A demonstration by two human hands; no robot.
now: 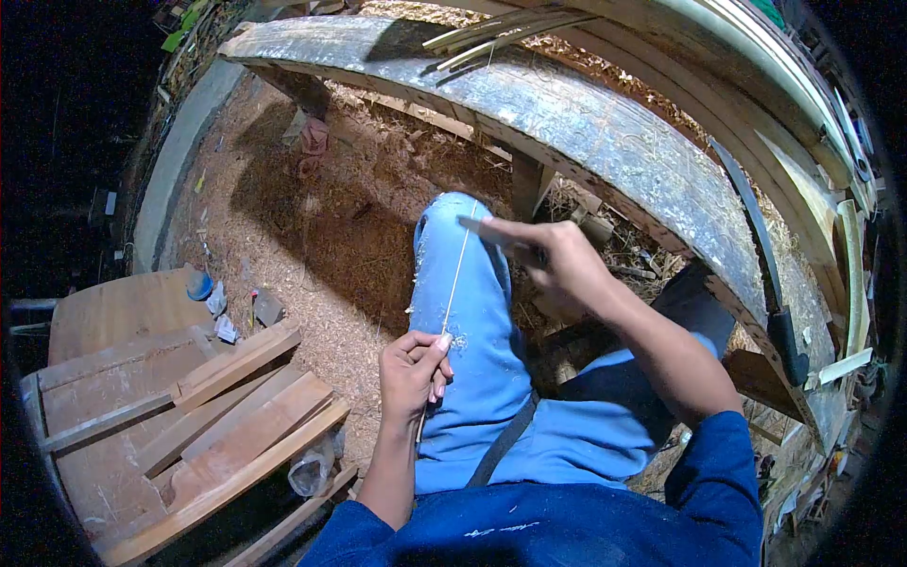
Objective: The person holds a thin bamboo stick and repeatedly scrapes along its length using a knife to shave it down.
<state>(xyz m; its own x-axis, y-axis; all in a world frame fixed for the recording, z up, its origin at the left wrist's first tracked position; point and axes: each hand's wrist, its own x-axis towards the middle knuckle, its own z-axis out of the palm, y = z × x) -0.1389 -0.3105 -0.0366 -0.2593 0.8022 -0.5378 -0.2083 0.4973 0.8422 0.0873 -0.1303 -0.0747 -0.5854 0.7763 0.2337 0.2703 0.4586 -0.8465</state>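
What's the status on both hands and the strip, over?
Left hand pinching thin strip. Right hand gripping knife, blade crossing strip near its far end. In the way: blue-trousered leg directly beneath.

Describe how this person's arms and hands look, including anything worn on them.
The left hand and right hand are both ungloved, and no watch or bracelet shows on either wrist. The forearms are bare. The left sleeve and right sleeve are blue, end near the elbows and show no markings.
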